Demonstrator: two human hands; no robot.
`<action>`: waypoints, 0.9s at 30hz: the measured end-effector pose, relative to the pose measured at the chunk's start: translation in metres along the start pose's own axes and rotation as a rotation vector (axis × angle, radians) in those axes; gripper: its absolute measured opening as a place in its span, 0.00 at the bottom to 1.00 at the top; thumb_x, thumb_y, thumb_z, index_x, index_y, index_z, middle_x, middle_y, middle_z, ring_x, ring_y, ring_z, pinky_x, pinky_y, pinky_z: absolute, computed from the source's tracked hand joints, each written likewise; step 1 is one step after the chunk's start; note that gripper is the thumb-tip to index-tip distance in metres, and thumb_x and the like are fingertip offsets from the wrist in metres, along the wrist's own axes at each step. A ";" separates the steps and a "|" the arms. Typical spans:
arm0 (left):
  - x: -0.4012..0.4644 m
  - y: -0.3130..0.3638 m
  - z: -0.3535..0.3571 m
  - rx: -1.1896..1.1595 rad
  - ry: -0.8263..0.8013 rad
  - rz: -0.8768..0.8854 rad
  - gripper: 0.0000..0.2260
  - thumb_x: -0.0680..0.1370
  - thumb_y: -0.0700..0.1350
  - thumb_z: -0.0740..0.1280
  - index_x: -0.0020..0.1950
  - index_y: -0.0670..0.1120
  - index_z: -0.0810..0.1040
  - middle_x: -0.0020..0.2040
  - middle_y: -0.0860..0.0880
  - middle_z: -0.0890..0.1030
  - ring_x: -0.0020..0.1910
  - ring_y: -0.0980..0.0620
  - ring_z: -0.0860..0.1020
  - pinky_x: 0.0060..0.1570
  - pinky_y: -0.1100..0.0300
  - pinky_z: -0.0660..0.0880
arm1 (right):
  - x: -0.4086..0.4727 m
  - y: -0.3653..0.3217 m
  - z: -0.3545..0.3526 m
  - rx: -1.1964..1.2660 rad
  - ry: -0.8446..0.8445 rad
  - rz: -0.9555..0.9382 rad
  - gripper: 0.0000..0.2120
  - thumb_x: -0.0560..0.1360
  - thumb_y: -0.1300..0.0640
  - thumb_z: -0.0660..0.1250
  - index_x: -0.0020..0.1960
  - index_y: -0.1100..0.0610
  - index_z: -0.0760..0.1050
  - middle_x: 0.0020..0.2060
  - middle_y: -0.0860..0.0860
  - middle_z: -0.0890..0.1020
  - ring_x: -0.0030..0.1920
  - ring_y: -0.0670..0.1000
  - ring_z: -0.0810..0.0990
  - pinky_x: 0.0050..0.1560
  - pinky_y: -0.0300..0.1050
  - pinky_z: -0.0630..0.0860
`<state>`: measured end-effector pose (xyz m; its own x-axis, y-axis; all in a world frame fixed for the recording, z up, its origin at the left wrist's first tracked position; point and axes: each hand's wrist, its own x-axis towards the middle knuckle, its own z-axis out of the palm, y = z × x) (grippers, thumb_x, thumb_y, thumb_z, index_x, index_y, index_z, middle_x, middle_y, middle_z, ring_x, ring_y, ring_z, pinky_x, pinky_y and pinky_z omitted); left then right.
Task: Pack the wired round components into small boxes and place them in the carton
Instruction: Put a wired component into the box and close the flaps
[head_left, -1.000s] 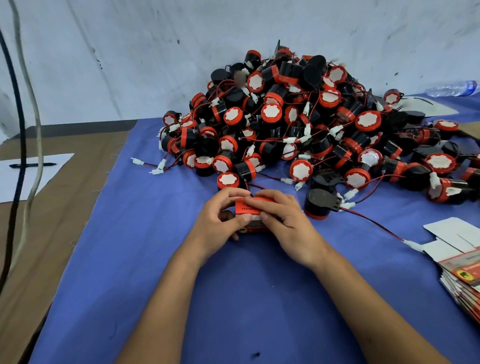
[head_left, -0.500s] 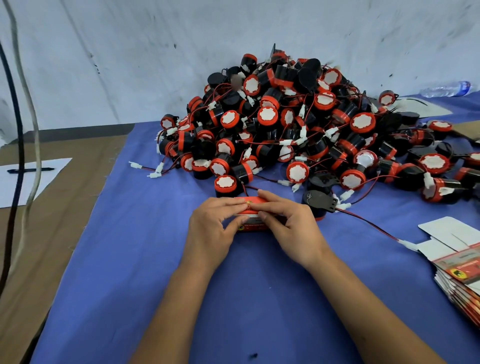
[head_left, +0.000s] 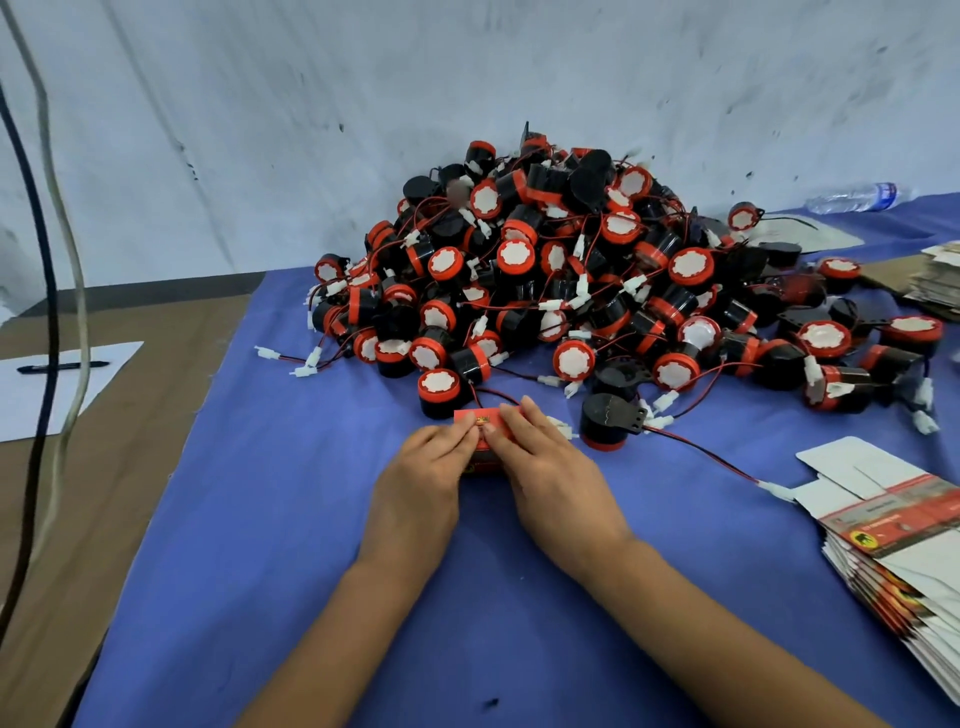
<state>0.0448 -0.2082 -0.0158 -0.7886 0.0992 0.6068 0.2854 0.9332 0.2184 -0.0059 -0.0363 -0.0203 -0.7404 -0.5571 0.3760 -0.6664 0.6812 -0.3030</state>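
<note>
Small red box (head_left: 480, 441) before heaped red-black components (head_left: 571, 280)

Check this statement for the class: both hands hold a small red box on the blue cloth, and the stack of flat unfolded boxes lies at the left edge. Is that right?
Not quite. The head view shows the stack of flat boxes at the right edge, not the left. The rest stands: the left hand and right hand hold the small red box on the blue cloth.

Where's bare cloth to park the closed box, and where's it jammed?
Free: the blue cloth left of the left hand, out to its edge by the brown board; also the strip between the right hand and the flat box stack. Crowded: the component pile just behind the small red box, with wires trailing forward.
</note>
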 end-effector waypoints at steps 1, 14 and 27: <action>0.001 0.002 -0.001 -0.010 -0.007 -0.011 0.23 0.70 0.23 0.73 0.65 0.35 0.82 0.63 0.40 0.84 0.56 0.38 0.85 0.53 0.46 0.84 | 0.000 0.001 0.000 -0.044 -0.043 -0.019 0.28 0.84 0.65 0.58 0.82 0.53 0.60 0.82 0.50 0.58 0.83 0.54 0.48 0.75 0.52 0.68; 0.001 0.050 -0.015 -0.293 0.139 -0.268 0.15 0.75 0.29 0.73 0.58 0.44 0.87 0.53 0.47 0.88 0.52 0.47 0.87 0.53 0.69 0.76 | -0.008 -0.009 -0.055 -0.157 -0.017 -0.093 0.10 0.82 0.59 0.64 0.62 0.57 0.80 0.50 0.59 0.81 0.51 0.62 0.74 0.58 0.57 0.70; 0.118 0.429 0.002 -1.089 -0.170 0.276 0.11 0.74 0.41 0.68 0.53 0.45 0.87 0.46 0.49 0.87 0.45 0.51 0.86 0.49 0.50 0.83 | -0.237 0.070 -0.411 -0.339 0.390 0.761 0.02 0.70 0.51 0.79 0.41 0.47 0.87 0.38 0.45 0.85 0.40 0.46 0.80 0.40 0.44 0.75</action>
<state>0.0730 0.2049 0.1475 -0.6655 0.3778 0.6437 0.7169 0.0835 0.6922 0.1591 0.3393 0.2294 -0.8460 0.2563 0.4676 0.0953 0.9355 -0.3403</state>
